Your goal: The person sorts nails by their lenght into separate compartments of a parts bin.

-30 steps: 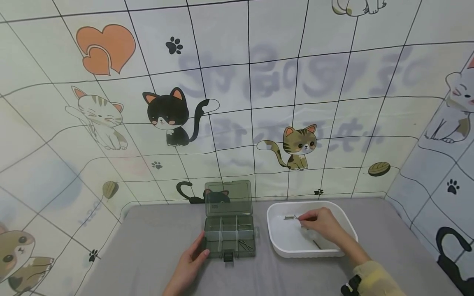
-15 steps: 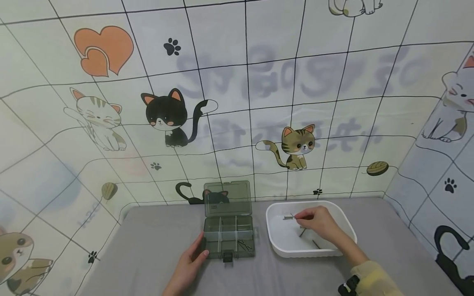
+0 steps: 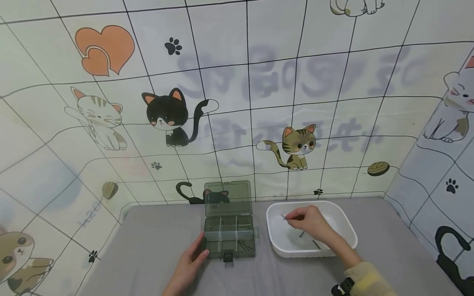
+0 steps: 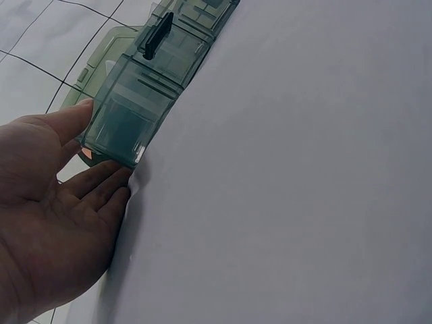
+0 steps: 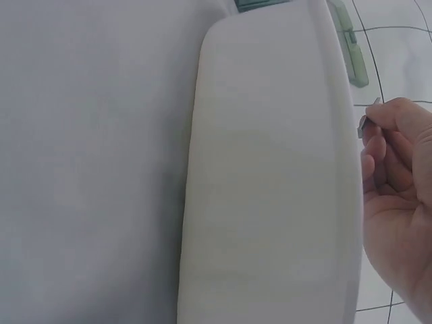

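In the head view my left hand (image 3: 189, 259) touches the left side of a translucent green compartment box (image 3: 229, 253), thumb near its front corner. The left wrist view has the thumb and fingertips against the box's end, the palm facing out. The box's lid (image 3: 228, 198) stands raised, and several thin metal pieces (image 3: 245, 245) lie in its front right compartment. My right hand (image 3: 309, 222) is over a white tray (image 3: 275, 242), pinching a small thin metal piece (image 5: 363, 125) between thumb and forefinger. Its exact kind is too small to tell.
Other slim metal pieces (image 3: 316, 244) lie in the tray, partly hidden by the right hand. Box and tray stand side by side on a grey cloth (image 3: 159, 230). Behind them rises a cat-patterned cloth wall (image 3: 229, 123).
My right hand has shifted a little left over the tray, to where a small metal piece lay. The left hand and box stay put.
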Action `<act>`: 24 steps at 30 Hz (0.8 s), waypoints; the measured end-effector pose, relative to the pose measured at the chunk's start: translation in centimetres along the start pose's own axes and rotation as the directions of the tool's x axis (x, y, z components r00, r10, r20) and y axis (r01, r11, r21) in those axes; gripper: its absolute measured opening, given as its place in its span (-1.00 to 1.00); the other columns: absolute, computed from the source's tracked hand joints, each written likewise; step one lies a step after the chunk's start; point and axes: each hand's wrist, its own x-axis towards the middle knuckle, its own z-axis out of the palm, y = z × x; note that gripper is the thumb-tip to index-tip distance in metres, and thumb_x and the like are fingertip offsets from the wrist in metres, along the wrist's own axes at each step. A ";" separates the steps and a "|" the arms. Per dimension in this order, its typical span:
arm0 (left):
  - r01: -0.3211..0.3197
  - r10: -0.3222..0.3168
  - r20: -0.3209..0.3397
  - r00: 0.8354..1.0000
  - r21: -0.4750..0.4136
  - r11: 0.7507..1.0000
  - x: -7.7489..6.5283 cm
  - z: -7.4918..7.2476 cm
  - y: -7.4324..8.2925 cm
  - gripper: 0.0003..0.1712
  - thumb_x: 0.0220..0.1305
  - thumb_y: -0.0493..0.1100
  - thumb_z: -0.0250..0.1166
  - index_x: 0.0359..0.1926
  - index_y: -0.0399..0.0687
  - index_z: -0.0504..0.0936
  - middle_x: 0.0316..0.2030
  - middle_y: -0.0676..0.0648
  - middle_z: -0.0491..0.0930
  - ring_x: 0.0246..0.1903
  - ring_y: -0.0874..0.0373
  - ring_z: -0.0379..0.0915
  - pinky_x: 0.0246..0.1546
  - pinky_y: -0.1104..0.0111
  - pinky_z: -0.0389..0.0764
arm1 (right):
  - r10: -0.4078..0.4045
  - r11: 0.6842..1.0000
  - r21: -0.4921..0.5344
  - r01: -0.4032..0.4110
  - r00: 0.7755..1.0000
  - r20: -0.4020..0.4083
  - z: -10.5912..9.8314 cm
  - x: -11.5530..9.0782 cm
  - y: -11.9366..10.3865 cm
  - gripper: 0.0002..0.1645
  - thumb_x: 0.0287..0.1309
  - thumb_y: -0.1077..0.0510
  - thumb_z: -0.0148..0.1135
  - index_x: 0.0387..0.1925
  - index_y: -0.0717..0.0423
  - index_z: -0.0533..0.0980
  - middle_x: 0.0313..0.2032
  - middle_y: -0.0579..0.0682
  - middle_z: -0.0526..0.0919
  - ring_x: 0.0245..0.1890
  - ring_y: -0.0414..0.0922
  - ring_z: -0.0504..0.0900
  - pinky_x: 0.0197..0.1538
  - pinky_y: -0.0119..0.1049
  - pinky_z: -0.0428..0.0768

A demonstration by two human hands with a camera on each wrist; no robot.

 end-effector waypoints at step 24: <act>0.008 -0.008 0.022 1.000 -0.011 1.000 -0.1 -0.2 0.1 -0.26 0.33 0.05 0.18 0.45 0.07 0.13 0.42 -0.12 0.04 0.39 -0.10 -0.11 0.31 0.03 0.13 | -0.160 0.984 0.098 0.151 0.983 0.093 4.4 -0.3 -4.8 -0.92 0.03 0.25 0.35 -0.38 0.03 0.70 -0.42 -0.15 0.69 -0.42 -0.26 0.59 -0.35 -0.41 0.61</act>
